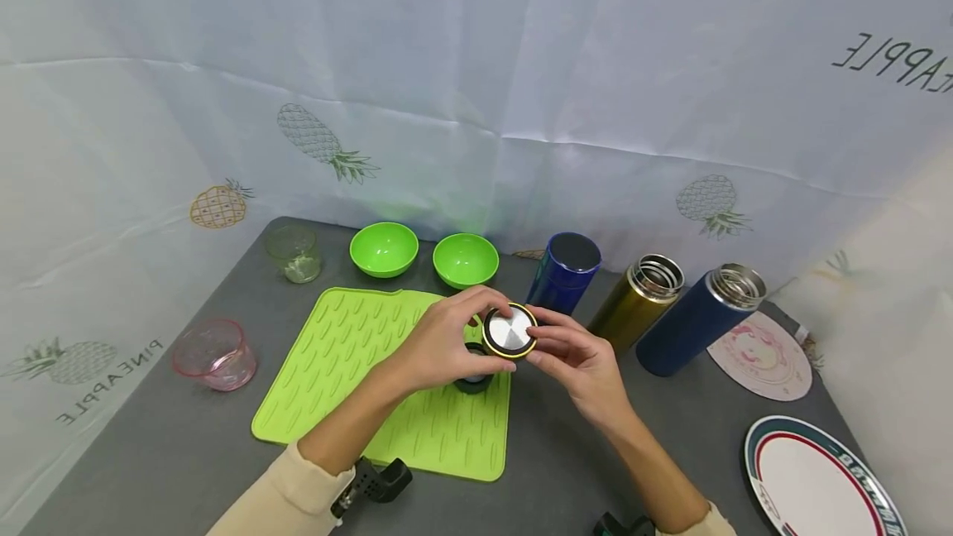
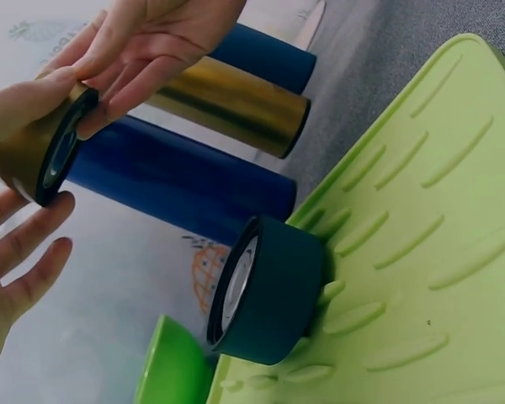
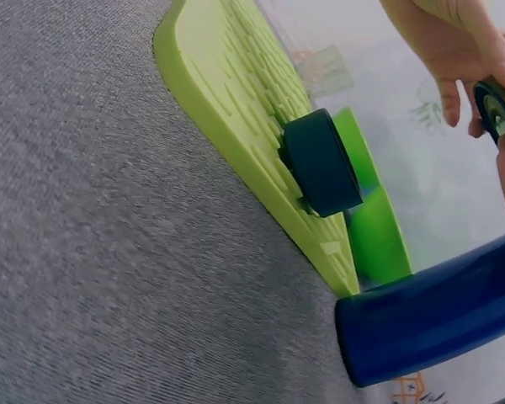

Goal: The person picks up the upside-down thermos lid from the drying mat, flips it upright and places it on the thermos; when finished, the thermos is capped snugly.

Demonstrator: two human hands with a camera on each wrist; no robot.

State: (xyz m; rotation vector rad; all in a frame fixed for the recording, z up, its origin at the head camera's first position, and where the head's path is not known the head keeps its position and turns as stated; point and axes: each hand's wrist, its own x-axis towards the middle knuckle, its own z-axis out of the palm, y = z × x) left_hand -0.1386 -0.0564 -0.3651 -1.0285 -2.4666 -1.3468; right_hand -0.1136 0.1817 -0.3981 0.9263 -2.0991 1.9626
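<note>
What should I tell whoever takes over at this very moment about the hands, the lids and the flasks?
Left hand and right hand: both pinch the gold lid by its rim, held above the green mat.
Dark lid: lies on the mat, right under the hands.
Flasks: the gold flask and the navy flask stand open at the back right; the blue flask stands beside them, mouth down as far as I can tell.
Done: both lids are off.
Left: judging by this, the gold lid is not yet set down or put on a flask.
</note>
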